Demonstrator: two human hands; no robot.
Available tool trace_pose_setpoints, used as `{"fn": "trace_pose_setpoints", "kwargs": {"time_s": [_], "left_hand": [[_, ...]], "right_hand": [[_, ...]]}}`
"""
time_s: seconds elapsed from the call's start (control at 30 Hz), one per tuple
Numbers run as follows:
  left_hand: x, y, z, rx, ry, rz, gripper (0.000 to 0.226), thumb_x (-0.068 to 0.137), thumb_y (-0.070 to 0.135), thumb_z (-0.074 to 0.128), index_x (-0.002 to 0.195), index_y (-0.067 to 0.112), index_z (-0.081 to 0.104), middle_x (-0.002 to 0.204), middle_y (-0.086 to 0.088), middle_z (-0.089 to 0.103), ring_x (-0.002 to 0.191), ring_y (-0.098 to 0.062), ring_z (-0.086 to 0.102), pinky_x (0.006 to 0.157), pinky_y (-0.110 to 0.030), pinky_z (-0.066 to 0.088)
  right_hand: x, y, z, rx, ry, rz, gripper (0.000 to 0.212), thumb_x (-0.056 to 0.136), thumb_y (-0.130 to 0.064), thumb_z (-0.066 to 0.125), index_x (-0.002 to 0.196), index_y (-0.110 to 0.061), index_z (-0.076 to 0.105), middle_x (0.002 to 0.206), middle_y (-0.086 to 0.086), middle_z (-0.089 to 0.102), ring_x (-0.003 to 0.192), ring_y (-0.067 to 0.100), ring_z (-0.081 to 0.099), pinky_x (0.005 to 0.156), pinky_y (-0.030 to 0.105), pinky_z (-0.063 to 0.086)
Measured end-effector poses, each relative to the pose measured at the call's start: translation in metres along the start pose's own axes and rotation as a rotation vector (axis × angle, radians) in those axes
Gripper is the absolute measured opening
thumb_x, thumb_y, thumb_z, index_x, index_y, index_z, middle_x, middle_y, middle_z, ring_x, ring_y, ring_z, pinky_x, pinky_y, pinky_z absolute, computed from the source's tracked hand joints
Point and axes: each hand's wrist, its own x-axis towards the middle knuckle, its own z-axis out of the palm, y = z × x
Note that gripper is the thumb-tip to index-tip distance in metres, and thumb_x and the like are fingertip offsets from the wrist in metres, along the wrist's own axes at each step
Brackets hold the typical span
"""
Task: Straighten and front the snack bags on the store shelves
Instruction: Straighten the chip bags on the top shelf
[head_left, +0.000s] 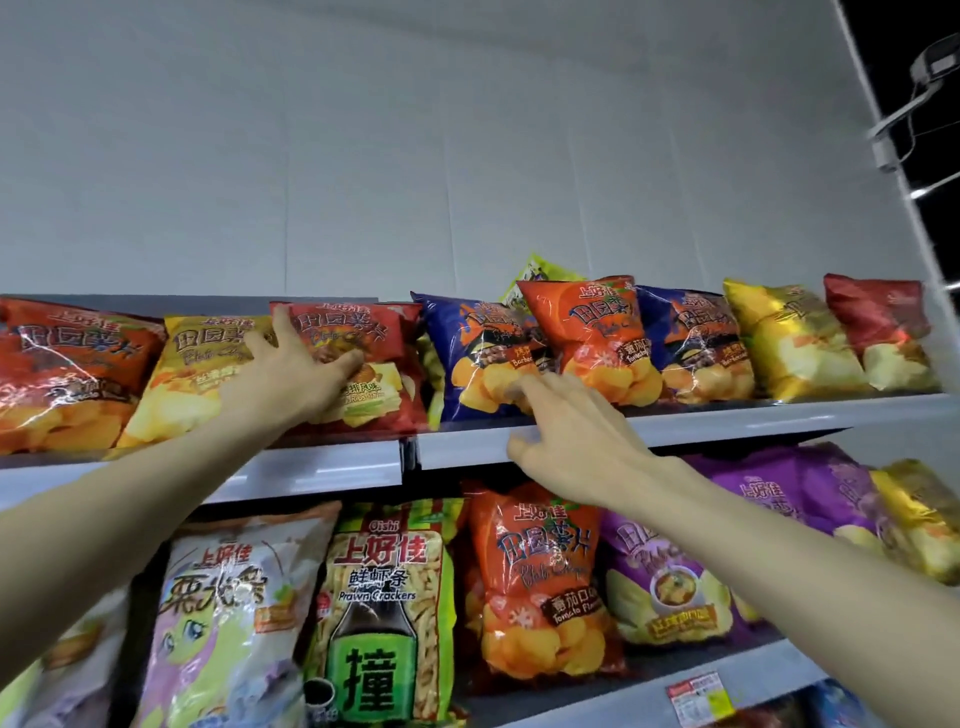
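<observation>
There, red bag (385, 332) under left hand (291, 376).

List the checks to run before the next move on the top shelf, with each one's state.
1. Left hand rests on the red bag: ok, spread on its front.
2. Right hand free: ok, holds nothing, by the blue bag.
3. Blue bag squared: not ok, tilted, orange bag overlaps it.
4. Green bag fronted: not ok, behind the row.
5. Stock depth behind the front row: cannot tell.
</observation>
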Motion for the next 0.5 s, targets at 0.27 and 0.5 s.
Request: {"fn": "trace_pose_setpoints", "kwargs": {"time_s": [0.27, 0.5], "left_hand": [[-0.028, 0.02, -0.015, 0.35, 0.159, 0.347, 0.09, 0.086, 0.077, 0.04, 0.154, 0.018, 0.045, 0.156, -0.021, 0.04, 0.143, -0.042, 0.036, 0.11, -0.06, 0.039], [-0.06, 0.062, -0.002, 0.492, -0.023, 0.569, 0.058, 0.092, 0.065, 0.042, 0.13, 0.027, 0.066, 0.132, -0.007, 0.063, 0.128, -0.031, 0.049, 0.103, -0.046, 0.041]], "right_hand": [[-0.003, 0.028, 0.008, 0.036, -0.042, -0.002, 0.059, 0.097, -0.042, 0.054, 0.151, -0.024, 0.04, 0.15, 0.001, 0.048, 0.134, 0.026, 0.042, 0.108, 0.046, 0.039], [-0.004, 0.039, -0.005, -0.036, -0.006, 0.064, 0.064, 0.1, -0.048, 0.052, 0.155, -0.019, 0.037, 0.155, 0.006, 0.046, 0.141, 0.027, 0.04, 0.113, 0.046, 0.037]]}}
